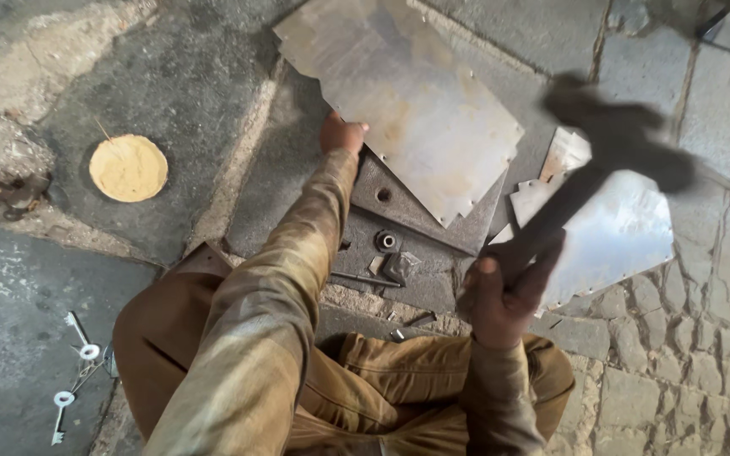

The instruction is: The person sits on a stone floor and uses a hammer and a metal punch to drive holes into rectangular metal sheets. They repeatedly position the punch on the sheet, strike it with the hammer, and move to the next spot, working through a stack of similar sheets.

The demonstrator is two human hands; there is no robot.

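Cracked stone paving (703, 355) is forming the floor under a seated person in brown clothing. Head view: the left hand (341, 135) is pressing down on the near left edge of a large metal sheet (399, 101), fingers curled over it; the sheet is lying partly over a dark iron block (416, 245). The right hand (504, 291) is gripping the handle of a hammer (610, 143), fingers fully closed around it, the blurred head raised at the right above smaller cut sheets (627, 228). A round yellow disc (128, 167) is lying far left; keys (73, 371) are resting near left.
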